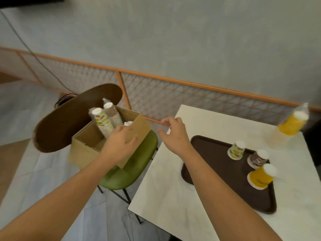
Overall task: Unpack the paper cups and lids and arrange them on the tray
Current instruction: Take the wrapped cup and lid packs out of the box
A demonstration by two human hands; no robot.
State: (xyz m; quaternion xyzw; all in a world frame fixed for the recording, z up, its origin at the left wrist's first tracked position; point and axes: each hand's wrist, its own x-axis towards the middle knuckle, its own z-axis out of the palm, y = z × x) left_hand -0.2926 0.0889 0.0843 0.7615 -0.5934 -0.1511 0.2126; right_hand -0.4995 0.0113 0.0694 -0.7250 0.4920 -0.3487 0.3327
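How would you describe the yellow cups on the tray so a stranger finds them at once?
On the white table lies a brown tray. Of three upturned cup stacks on it, the yellow cups stand nearest the viewer; the green stack and brown stack are patterned.

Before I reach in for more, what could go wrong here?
The box sits on a chair seat; the left hand gripping its flap could tip it. The tall sleeves inside lean and may topple out. The stacks on the tray cluster at one end, easy to knock.
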